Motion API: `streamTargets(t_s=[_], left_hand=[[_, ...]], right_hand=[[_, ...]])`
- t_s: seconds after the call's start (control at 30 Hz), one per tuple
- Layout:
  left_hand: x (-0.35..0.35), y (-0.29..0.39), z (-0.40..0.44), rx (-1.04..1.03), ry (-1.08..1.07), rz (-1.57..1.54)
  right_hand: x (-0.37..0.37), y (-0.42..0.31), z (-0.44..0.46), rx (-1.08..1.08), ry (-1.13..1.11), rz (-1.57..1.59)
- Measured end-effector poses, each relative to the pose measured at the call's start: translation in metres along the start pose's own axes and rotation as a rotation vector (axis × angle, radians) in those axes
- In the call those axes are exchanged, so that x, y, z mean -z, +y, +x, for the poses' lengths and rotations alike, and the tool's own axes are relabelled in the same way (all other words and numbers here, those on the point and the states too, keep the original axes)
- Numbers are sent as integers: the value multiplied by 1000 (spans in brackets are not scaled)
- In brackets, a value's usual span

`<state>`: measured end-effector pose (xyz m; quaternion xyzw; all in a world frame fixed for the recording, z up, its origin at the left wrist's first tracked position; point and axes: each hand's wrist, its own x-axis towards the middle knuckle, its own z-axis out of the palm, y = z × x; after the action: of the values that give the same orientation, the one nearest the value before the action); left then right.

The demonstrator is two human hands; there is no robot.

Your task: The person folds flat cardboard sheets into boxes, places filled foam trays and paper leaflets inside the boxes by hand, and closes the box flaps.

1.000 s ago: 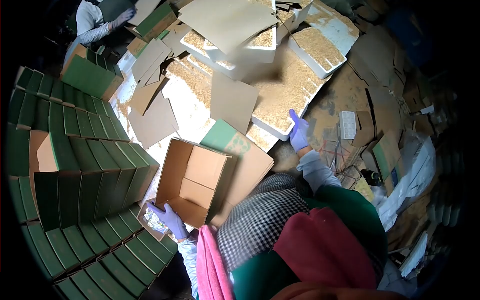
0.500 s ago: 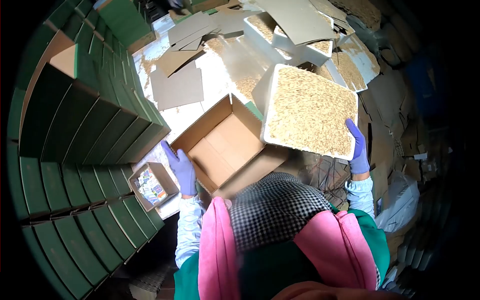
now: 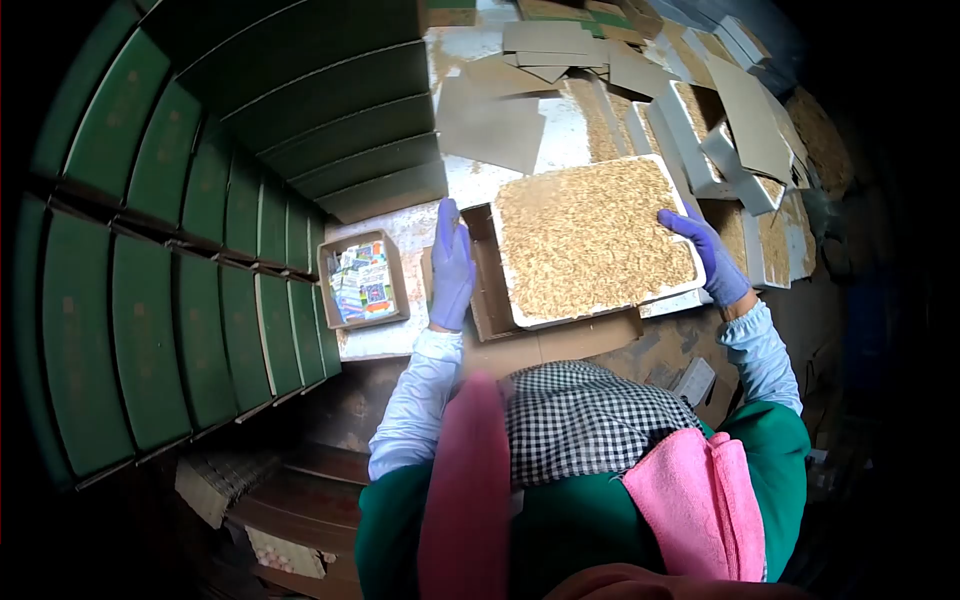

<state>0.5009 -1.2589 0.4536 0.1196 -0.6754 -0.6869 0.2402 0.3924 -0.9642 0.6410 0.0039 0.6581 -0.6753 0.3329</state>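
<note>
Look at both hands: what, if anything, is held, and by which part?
The right hand holds the white tray by its right edge; the left hand looks open, gripping nothing.

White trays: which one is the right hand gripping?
The nearest white tray: the right hand holds its right edge, while the other trays sit farther back, unheld.

Full white tray [image 3: 533, 322] over an open cardboard box [image 3: 487, 270]

I hold the tray by its right rim, its open top facing up. Loose golden bits [image 3: 595, 240] fill it almost level with the rim. Beneath it, near the front edge of the table [image 3: 560, 135], the brown box stands open-topped, mostly hidden; its left wall shows beside the tray. I can't see whether they touch.
</note>
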Motion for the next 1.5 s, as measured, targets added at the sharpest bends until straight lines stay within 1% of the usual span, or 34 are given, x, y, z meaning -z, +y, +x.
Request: streamTargets(t_s=[0.03,0.1,0.2,0.23,0.27,0.4,0.43,0.47,0.5,0.53,0.57,0.6,0.63,0.67,0.7,0.77,0.8,0.9,0.93,0.97,1.03,1.07,1.1,1.13,1.2,1.23,1.27,1.3,1.33,1.37,1.4,1.43,1.47,1.5], left_hand=[[1,2,-2,-9,12,5],[-4,2,-6,-38,53,42],[-16,-7,-4,-84,118,169],[-17,-7,-4,-119,116,165],[-13,-7,-6,-81,112,156],[22,23,-8,64,80,116],[40,33,-10,116,192,85],[70,41,-13,224,264,402],[104,29,-16,328,347,472],[123,57,-17,549,345,537],[165,10,-22,504,290,906],[176,2,-27,491,217,1153],[181,-4,-26,527,119,1223],[180,-12,-25,590,64,1301],[177,-18,-22,649,10,1377],[189,-42,-18,708,39,1238],[197,-47,-17,740,53,1170],[205,-37,-21,645,110,1107],[207,-34,-21,633,73,1118],[209,-30,-21,621,33,1131],[215,-23,-14,592,-59,1153],[221,-21,-16,516,-91,1217],[217,-6,-15,529,-67,1248],[233,-13,-13,479,-59,1213],[217,18,-15,402,-63,1405],[196,38,-14,354,-17,1448],[180,52,-9,251,-23,1373],[147,74,-3,231,38,1274],[129,72,2,175,50,1033],[113,71,8,123,72,800],[75,94,10,194,40,679],[32,120,10,265,14,558],[6,124,11,296,-37,632],[-16,128,11,327,-88,702]], right_hand=[[-3,-2,3,-3,-4,-8],[-2,0,12,80,-17,-90],[-6,13,31,48,-2,-166],[-8,17,36,30,6,-193],[-12,18,38,26,2,-278],[-3,33,59,33,-151,-383],[0,37,61,0,-174,-366],[3,39,63,-33,-194,-347],[8,41,63,-65,-210,-324],[15,42,67,-35,-202,-715],[14,49,68,-55,-224,-620],[11,50,71,-105,-211,-688],[12,50,74,-156,-199,-756],[19,65,83,7,-169,-804],[22,77,86,79,-109,-996],[21,90,89,224,22,-1378],[11,91,87,153,59,-1481],[-9,113,96,131,179,-1746],[-11,115,101,77,172,-1736],[-7,117,98,427,191,-1739],[-5,95,69,1118,244,-1654],[-2,78,49,1140,208,-1474],[7,69,29,1150,183,-1306],[33,74,15,992,234,-1137],[84,103,8,795,766,-990],[112,128,12,700,1017,-894],[156,169,33,443,1134,-842],[180,196,50,268,1138,-679],[183,202,56,227,1005,-382],[183,209,65,260,851,-199],[183,216,74,266,706,-13],[184,224,81,340,559,64],[172,222,87,419,640,190],[160,207,79,406,750,-67]])
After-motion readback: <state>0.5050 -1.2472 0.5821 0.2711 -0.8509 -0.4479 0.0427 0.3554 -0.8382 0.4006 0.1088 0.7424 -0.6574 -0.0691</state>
